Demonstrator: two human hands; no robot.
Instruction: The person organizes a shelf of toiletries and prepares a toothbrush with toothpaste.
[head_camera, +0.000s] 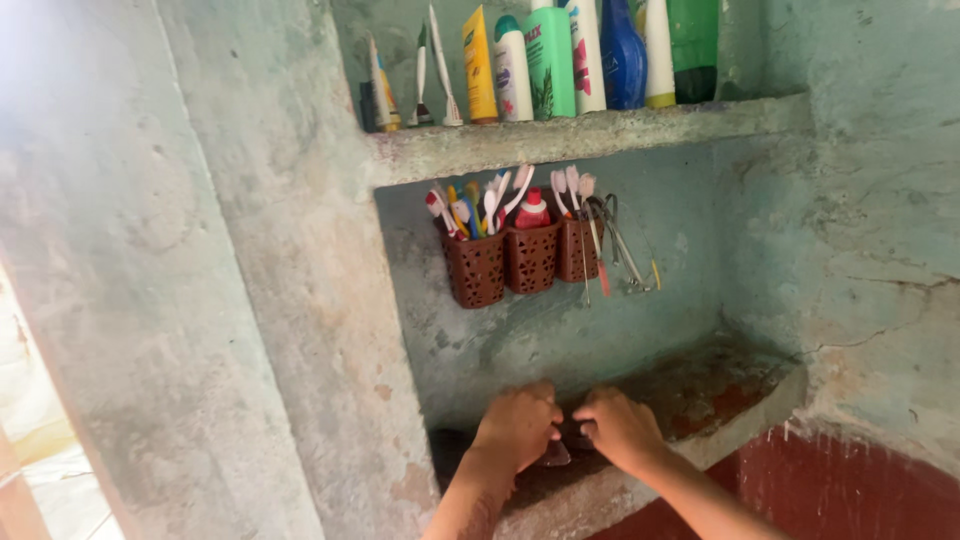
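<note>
My left hand and my right hand rest side by side on the lower ledge of a wall niche, fingers curled down. Between them lies a small dark object, partly hidden; both hands touch it, and its kind cannot be made out. A pale flat edge shows under my left hand's fingers.
A brown three-cup holder with toothbrushes and a tube hangs on the niche's back wall, metal tools beside it. The upper shelf carries several bottles and tubes. A rough concrete pillar stands left; a dark red wall lies below right.
</note>
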